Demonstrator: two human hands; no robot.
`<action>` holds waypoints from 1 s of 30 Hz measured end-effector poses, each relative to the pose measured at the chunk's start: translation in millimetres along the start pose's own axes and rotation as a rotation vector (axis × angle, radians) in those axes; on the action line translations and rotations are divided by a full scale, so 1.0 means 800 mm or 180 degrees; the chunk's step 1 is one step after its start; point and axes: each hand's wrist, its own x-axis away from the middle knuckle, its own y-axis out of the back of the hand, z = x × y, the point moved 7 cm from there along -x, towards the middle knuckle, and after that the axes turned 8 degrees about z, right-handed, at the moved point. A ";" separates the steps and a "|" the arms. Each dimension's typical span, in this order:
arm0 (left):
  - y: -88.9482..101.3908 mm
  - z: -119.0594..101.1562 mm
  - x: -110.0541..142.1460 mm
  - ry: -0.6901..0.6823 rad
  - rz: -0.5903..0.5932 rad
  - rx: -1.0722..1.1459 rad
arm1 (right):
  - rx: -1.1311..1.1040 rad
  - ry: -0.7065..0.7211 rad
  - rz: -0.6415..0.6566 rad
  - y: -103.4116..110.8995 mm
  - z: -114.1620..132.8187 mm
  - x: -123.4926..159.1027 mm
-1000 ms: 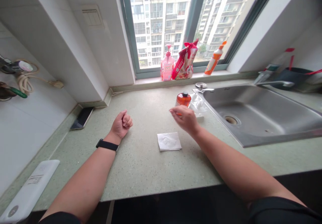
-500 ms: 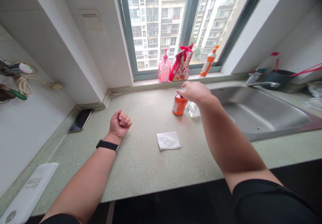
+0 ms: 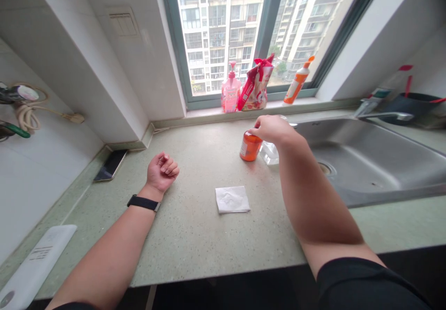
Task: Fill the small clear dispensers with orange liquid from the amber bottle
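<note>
My right hand (image 3: 273,128) is closed over the top of an orange bottle (image 3: 249,148), which stands upright on the counter with a pale label on its side. The hand hides the bottle's top. Just right of the bottle sits a clear, see-through container (image 3: 270,154), partly covered by my right wrist. My left hand (image 3: 162,173) rests on the counter, palm side up, fingers curled in with nothing seen in them. Between and nearer than the hands lies a folded white tissue (image 3: 232,199).
A steel sink (image 3: 369,152) with a faucet (image 3: 386,115) is at the right. On the window sill stand a pink pump bottle (image 3: 231,89), a red bag (image 3: 257,85) and an orange-and-white bottle (image 3: 298,82). At left lie a phone (image 3: 110,165) and a white device (image 3: 40,263).
My right hand has come down onto the orange bottle's top, its fingers closing there. My left hand stays curled on the counter. The view has shifted slightly.
</note>
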 end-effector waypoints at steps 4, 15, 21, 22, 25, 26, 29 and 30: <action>-0.003 -0.012 0.002 -0.0367 -0.0156 -0.1307 | -0.0007 0.0216 -0.0005 -0.001 0.006 0.001; -0.143 -0.035 0.000 -0.2011 0.0849 -0.6140 | -0.0638 0.1253 -0.0507 0.000 0.081 0.046; -0.176 0.017 -0.009 -0.2149 0.1084 -0.6375 | -0.0644 0.1693 -0.0406 -0.037 0.134 0.070; -0.173 0.022 -0.008 -0.2141 0.1043 -0.6323 | -0.0657 0.1738 -0.0406 -0.041 0.138 0.072; -0.159 0.022 -0.007 -0.2143 0.0800 -0.6092 | -0.0714 0.1816 -0.0420 -0.051 0.144 0.074; -0.154 0.019 -0.007 -0.2153 0.0726 -0.6024 | -0.0737 0.1827 -0.0418 -0.054 0.145 0.073; -0.145 0.013 -0.009 -0.2115 0.0706 -0.5856 | -0.0830 0.1859 -0.0458 -0.061 0.148 0.068; -0.143 0.012 -0.011 -0.2067 0.0739 -0.5774 | -0.0854 0.1884 -0.0488 -0.063 0.149 0.067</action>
